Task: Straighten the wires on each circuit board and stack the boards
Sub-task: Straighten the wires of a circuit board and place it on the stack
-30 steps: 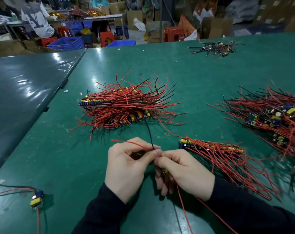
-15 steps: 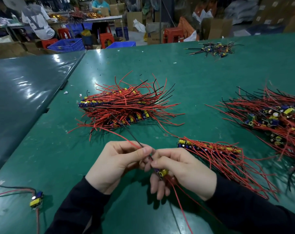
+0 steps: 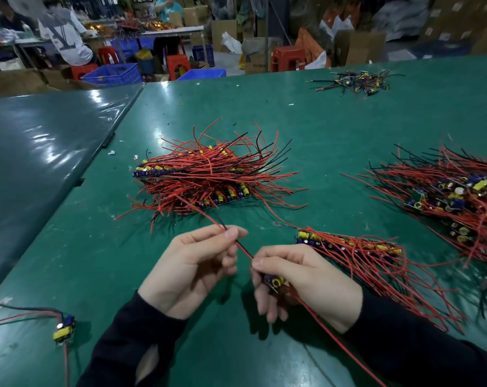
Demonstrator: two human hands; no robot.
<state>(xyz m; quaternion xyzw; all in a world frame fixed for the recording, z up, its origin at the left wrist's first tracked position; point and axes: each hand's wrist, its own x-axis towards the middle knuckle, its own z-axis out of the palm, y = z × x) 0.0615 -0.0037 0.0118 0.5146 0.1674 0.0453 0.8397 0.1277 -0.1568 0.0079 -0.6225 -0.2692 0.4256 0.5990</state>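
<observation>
My right hand (image 3: 303,283) grips a small circuit board (image 3: 275,282) with a yellow coil and blue capacitor. Its red and black wires (image 3: 242,248) run up and left, pinched between thumb and fingers of my left hand (image 3: 192,263). A second red wire (image 3: 328,331) trails from the board toward the lower right. Beyond my hands lies a stack of boards with red and black wires (image 3: 208,180). A row of boards (image 3: 348,244) lies right of my right hand, wires fanned to the lower right.
A loose heap of boards and wires (image 3: 457,196) sits at the right edge. One single board (image 3: 63,329) lies at the lower left. A small pile of black-wired parts (image 3: 354,82) is far back. The green table (image 3: 306,129) meets a darker table (image 3: 41,152) on the left. People sit beyond.
My left hand has slid outward along the wires, up and to the left, drawing them taut. My right hand holds the board in nearly the same place.
</observation>
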